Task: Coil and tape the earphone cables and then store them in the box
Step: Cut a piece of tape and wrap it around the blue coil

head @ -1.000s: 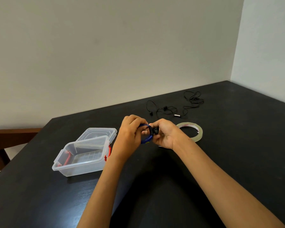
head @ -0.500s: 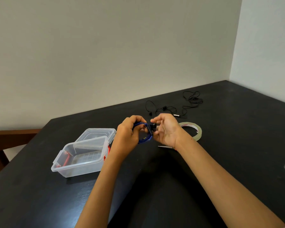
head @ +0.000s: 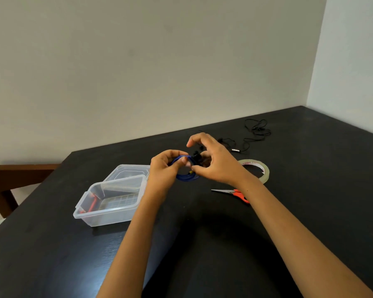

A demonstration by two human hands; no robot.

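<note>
Blue earphone cable (head: 184,176), wound into a small coil, sits between both hands above the black table (head: 310,211) as I watch through the head camera. My left hand (head: 165,168) is closed on the coil's left side, the thumb pressed over the strands and the fingers curled behind them. My right hand (head: 215,162) meets the coil from the right: its thumb tip touches the loop's right edge near a small yellow fitting, while the forefinger arches up and away, spread wide and touching nothing. Black earbud pieces (head: 196,157) cluster at the top of the coil, inside the curve of the right hand; whether the lower fingers of that hand pinch them I cannot tell, since the palm hides the contact.

Left of the hands, the clear plastic box (head: 108,203) stands open on the table with a red item inside, and its lid (head: 127,172) lies flat just behind it. A roll of clear tape (head: 264,172) rests on the table just right of the right wrist, partly hidden by it. Red-handled scissors (head: 235,193) lie below the tape, blades pointing left, beside the right forearm. A second, black earphone cable (head: 256,134) sprawls loose and uncoiled farther back, well apart from the hands.
</note>
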